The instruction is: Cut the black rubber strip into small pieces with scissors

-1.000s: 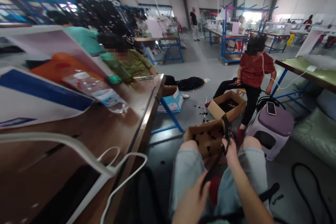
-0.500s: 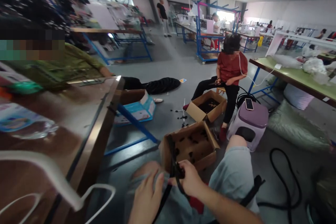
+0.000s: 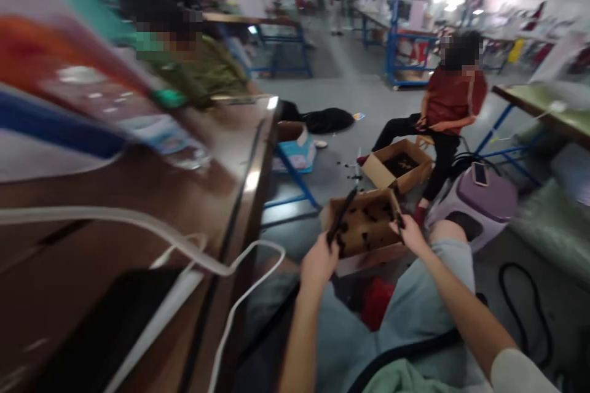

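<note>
My left hand is closed round a black strap, whose free end points up over the near cardboard box. Above that box's right side, my right hand has its fingers closed on a small dark thing, too blurred to name. Several small black pieces lie inside the open box. A thick black cord crosses my lap. Something red shows between my knees.
A table with a white cable and a plastic bottle stands at left. Ahead sits a person in a red shirt behind another cardboard box. A purple-topped stool bearing a phone is at right.
My hands have moved apart and forward over the near box. My left hand, earlier loosely open beside the strap, now grips it. The view has swung left.
</note>
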Demonstrator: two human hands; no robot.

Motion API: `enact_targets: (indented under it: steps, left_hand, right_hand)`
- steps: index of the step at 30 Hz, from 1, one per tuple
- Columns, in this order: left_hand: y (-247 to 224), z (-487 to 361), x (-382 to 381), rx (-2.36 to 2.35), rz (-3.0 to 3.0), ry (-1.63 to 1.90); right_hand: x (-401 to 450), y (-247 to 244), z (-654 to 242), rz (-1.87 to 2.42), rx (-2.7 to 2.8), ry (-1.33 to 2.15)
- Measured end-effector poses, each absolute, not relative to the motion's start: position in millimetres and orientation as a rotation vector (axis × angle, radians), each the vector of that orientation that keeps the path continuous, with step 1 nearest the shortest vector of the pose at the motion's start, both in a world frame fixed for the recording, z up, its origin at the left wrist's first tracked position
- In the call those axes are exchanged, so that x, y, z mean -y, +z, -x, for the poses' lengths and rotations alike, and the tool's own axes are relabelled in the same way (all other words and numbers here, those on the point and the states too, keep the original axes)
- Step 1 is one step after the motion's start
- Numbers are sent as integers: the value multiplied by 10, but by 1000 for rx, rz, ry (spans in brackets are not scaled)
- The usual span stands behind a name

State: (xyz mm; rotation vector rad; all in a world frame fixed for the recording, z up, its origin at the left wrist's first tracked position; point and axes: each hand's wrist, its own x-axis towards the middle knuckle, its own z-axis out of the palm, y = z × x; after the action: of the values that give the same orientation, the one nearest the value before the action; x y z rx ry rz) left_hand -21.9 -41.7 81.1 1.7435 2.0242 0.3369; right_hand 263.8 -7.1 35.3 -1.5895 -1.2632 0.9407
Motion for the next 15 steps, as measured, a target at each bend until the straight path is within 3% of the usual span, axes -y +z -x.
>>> enact_targets:
  steps: [5, 15]
  left_hand:
    - [583, 95, 473, -1966, -1709, 274]
    - [418, 71, 432, -2031, -1638, 130]
  right_hand:
    - [143, -21, -2873, 1657, 1347, 1061]
    - [104, -105, -2612, 1629, 1833, 1152]
